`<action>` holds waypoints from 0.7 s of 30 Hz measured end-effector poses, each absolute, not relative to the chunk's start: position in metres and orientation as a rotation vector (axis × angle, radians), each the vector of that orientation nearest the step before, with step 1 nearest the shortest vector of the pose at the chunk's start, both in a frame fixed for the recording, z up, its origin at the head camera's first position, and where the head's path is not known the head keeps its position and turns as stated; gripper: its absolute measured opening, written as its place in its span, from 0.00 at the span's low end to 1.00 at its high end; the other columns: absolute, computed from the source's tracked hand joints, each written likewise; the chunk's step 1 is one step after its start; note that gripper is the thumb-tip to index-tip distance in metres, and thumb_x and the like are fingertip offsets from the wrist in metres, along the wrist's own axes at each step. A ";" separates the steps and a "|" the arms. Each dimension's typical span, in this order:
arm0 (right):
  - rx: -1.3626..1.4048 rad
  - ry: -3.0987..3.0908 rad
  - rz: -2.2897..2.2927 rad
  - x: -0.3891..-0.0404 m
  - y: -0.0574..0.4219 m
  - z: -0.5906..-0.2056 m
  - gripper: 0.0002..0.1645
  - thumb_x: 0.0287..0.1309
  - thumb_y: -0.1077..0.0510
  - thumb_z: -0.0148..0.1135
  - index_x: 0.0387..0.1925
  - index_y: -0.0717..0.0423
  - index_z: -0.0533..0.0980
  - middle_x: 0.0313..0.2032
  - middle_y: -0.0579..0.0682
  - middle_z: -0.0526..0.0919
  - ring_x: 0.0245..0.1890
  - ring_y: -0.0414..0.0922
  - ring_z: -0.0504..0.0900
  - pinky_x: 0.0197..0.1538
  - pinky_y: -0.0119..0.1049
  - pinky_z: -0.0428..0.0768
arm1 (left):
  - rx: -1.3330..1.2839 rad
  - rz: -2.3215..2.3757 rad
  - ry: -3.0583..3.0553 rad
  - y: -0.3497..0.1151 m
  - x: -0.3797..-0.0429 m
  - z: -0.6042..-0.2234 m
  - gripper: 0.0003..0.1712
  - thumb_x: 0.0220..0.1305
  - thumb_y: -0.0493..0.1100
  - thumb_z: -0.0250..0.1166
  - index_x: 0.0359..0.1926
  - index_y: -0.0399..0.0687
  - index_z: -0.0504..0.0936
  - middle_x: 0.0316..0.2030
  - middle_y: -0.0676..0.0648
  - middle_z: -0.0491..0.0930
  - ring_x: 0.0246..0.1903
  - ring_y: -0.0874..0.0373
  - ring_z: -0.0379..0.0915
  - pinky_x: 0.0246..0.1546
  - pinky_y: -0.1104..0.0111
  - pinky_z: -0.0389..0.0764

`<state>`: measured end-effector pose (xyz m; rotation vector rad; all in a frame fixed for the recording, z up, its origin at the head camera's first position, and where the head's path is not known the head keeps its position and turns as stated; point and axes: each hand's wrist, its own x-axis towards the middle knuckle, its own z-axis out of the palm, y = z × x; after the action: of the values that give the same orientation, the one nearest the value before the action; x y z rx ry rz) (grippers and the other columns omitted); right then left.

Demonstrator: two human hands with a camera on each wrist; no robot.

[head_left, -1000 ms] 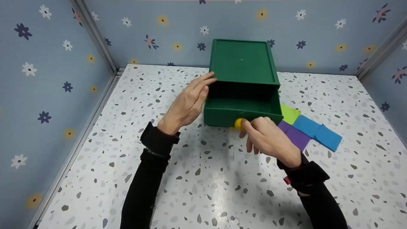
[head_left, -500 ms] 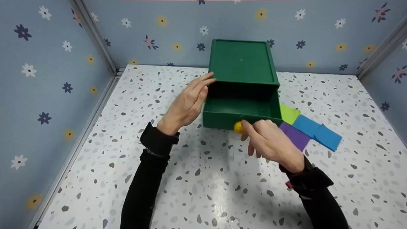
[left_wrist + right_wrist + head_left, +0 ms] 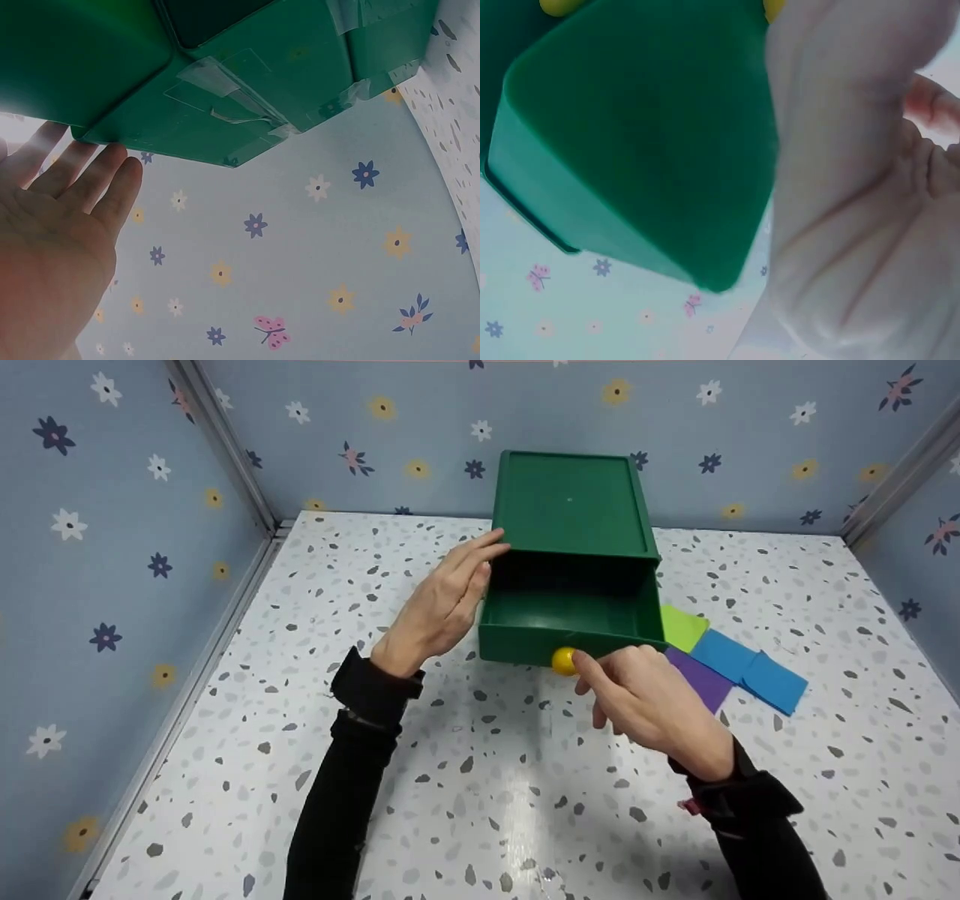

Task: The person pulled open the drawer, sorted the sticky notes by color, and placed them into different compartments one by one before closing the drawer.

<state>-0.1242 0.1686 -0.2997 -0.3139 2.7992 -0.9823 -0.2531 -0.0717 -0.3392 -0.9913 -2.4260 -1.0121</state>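
A green drawer box (image 3: 571, 506) stands near the back wall with its drawer (image 3: 517, 643) pulled out toward me; the drawer's visible floor is bare. On the drawer front is a round yellow knob (image 3: 564, 661). My right hand (image 3: 649, 701) pinches the knob at its right side, thumb tip on its edge. With fingers stretched out, my left hand (image 3: 442, 604) rests against the box's left side, fingertips at the front corner of its top. In the left wrist view the left fingers (image 3: 112, 180) touch the green box's lower edge.
Right of the drawer lie flat cloth squares: a lime green one (image 3: 684, 628), a purple one (image 3: 705, 679) and two blue ones (image 3: 776, 684). The right wrist view shows a second yellow knob (image 3: 560, 4). Flowered wall panels (image 3: 420, 427) enclose the speckled table (image 3: 465, 810).
The drawer has come slightly farther out toward me. My right hand has shifted right and nearer, baring more of the knob. The left hand has stayed in place.
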 end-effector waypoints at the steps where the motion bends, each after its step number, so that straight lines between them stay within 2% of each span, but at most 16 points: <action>1: -0.317 2.802 -0.987 -0.123 0.170 -0.298 0.37 0.65 0.30 0.35 0.28 0.48 0.82 0.14 0.45 0.80 0.13 0.43 0.76 0.18 0.37 0.75 | -0.988 -1.011 -2.430 -0.072 -0.253 -0.339 0.26 0.76 0.50 0.33 0.67 0.51 0.66 0.71 0.53 0.58 0.70 0.61 0.53 0.70 0.68 0.58; 10: -0.308 2.892 -0.998 -0.110 0.188 -0.280 0.33 0.67 0.34 0.36 0.28 0.46 0.82 0.16 0.43 0.81 0.15 0.40 0.77 0.20 0.33 0.74 | -0.993 -1.009 -2.430 -0.071 -0.254 -0.339 0.26 0.76 0.50 0.33 0.67 0.50 0.66 0.71 0.52 0.58 0.70 0.61 0.54 0.70 0.68 0.57; 21: -0.288 2.934 -1.284 -0.098 0.232 -0.259 0.32 0.72 0.45 0.38 0.26 0.58 0.82 0.18 0.48 0.83 0.14 0.44 0.78 0.18 0.34 0.76 | -0.997 -1.009 -2.429 -0.071 -0.254 -0.339 0.27 0.76 0.50 0.33 0.67 0.49 0.66 0.71 0.51 0.58 0.70 0.60 0.54 0.70 0.68 0.57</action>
<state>-0.0982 0.2324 -0.2589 -0.2883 2.9338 -1.2841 -0.2536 -0.0713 -0.3392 -0.9970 -2.4293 -1.0088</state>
